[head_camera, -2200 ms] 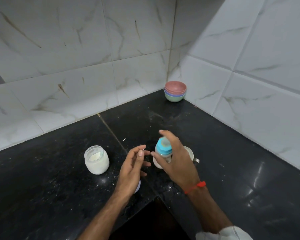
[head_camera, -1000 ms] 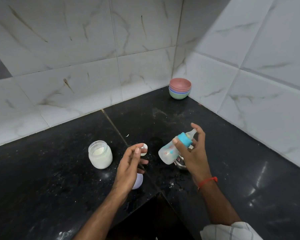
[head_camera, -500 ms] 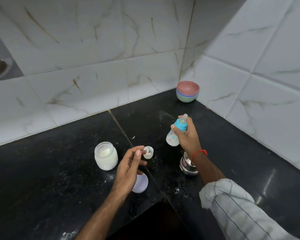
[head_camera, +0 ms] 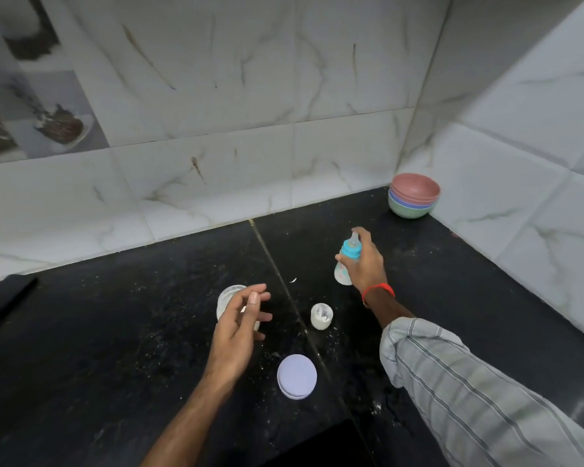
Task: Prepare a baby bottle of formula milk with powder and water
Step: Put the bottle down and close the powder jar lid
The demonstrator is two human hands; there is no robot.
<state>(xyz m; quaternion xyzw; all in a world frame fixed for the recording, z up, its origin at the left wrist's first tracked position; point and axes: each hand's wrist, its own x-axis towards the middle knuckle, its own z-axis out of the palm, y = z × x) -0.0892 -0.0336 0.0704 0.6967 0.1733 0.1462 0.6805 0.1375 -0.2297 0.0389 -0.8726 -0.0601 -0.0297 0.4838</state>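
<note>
Above counter, right hand [head_camera: 368,264] gripping bottle [head_camera: 346,261]

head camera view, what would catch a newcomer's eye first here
The baby bottle with its blue collar, gripped in the right hand above the black counter. Next the open left hand over the powder jar, and the stacked pastel bowls in the far corner.
</note>
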